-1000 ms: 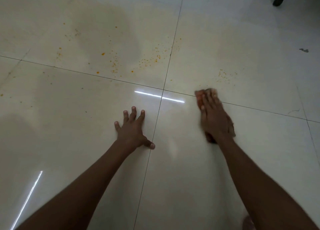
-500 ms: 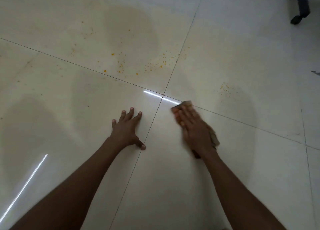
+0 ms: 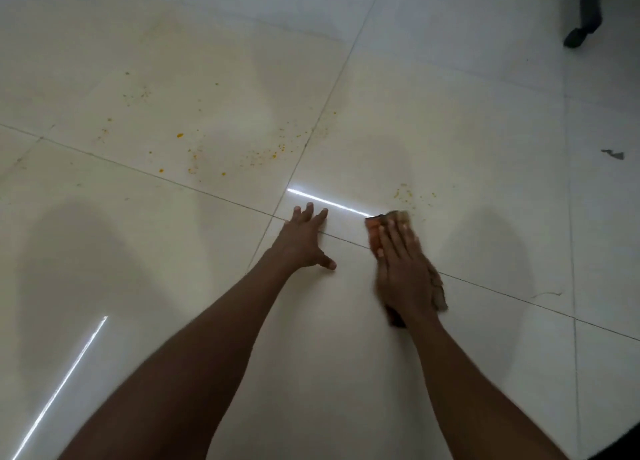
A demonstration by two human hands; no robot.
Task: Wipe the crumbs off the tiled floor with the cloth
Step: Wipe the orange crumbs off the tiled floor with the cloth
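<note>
Shifted since a second ago: right hand [image 3: 403, 272] and cloth [image 3: 375, 229] swept left half a second back, now out again toward the small crumb patch [image 3: 410, 194] just right of centre. Moved too: left hand [image 3: 304, 239], earlier planted on the tile left of the grout line, now forward across the tile corner, fingertips beside the bright light streak. Likely meaning: a sweep nearly at the nearest crumbs, not yet touching them, with most of the work ahead.

Right hand flat on the cloth, fingers straight, pressing it to the tiled floor [image 3: 329, 321] rather than clutching it. Left hand splayed, palm down, bracing and holding nothing.

Cloth mostly hidden under the right hand: an orange edge peeking out past the fingertips, a brownish crumpled fringe showing at the wrist side. Slightly blurred, so weave and folds impossible to tell.

Much larger scatter of orange crumbs [image 3: 263, 154] spread over the upper-left tile, well apart from the cloth, untouched. Lone dark scrap [image 3: 613, 154] at far right, chair base [image 3: 581, 12] in the upper right corner.
</note>
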